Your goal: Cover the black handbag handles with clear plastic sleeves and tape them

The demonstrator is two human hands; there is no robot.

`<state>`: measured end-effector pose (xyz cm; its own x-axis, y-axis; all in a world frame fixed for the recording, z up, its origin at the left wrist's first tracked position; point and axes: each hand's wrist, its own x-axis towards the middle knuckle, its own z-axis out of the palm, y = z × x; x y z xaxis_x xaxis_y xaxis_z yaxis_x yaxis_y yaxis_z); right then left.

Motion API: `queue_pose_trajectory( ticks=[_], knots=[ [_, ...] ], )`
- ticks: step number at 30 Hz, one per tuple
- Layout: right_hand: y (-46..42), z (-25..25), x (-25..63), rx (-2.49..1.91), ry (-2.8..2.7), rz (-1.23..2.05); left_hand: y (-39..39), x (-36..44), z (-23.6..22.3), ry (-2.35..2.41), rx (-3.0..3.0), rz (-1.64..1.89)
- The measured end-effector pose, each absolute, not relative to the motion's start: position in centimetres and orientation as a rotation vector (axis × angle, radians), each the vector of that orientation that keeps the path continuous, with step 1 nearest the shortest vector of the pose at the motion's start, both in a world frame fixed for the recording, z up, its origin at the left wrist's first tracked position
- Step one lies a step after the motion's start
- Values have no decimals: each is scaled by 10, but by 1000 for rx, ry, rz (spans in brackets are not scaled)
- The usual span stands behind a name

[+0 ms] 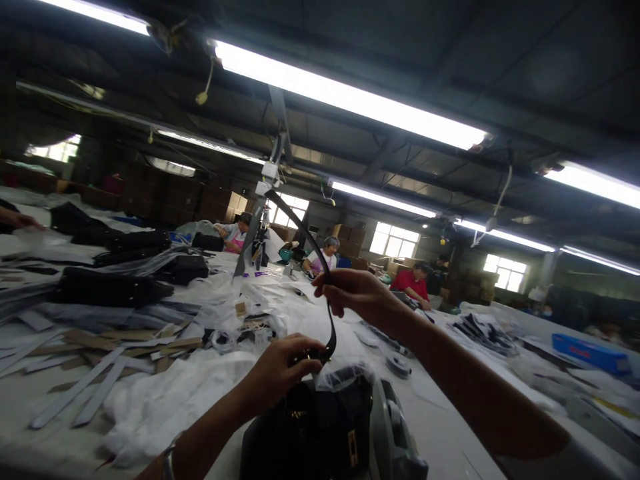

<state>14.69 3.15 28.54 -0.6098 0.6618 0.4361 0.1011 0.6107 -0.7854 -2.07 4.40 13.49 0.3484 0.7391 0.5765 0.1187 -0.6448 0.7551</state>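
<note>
A black handbag (320,427) with gold-coloured fittings stands close in front of me at the bottom of the head view. Above it, my right hand (345,291) pinches a long black strap (305,230), whose upper end curves up to the left. Lower down, the fingers of my left hand (290,360) close around the strap's lower end, where small shiny metal shows. Clear plastic wrap (345,377) lies against the bag's top, just right of my left hand. A grey object (395,433) is against the bag's right side; its kind I cannot make out.
Crumpled white wrapping (185,393) and several grey and brown strips (100,373) cover the table's left part. Farther back lie black bags (105,287). A tape roll (399,365) and a blue box (593,353) are on the right. Several people work farther away; another hand (20,219) shows far left.
</note>
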Motion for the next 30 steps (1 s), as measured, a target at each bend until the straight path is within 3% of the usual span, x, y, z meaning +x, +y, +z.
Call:
queue_pose_trajectory(
  ticks=[6, 11, 18, 25, 30],
  knots=[
    [42, 227, 110, -641, -2099, 1183, 44, -7, 122, 777, 2096, 1342],
    [55, 222, 103, -464, -1849, 1304, 37, -13, 127, 736, 2099, 1360],
    [76, 216, 100, -457, -1319, 1232, 28, -11, 120, 686, 2097, 1466],
    [66, 199, 121, -395, -1000, 1186, 27, -6, 113, 944, 1877, 1685],
    [36, 177, 150, -449, -1022, 1210, 28, -3, 114, 1020, 1890, 1735]
  ],
)
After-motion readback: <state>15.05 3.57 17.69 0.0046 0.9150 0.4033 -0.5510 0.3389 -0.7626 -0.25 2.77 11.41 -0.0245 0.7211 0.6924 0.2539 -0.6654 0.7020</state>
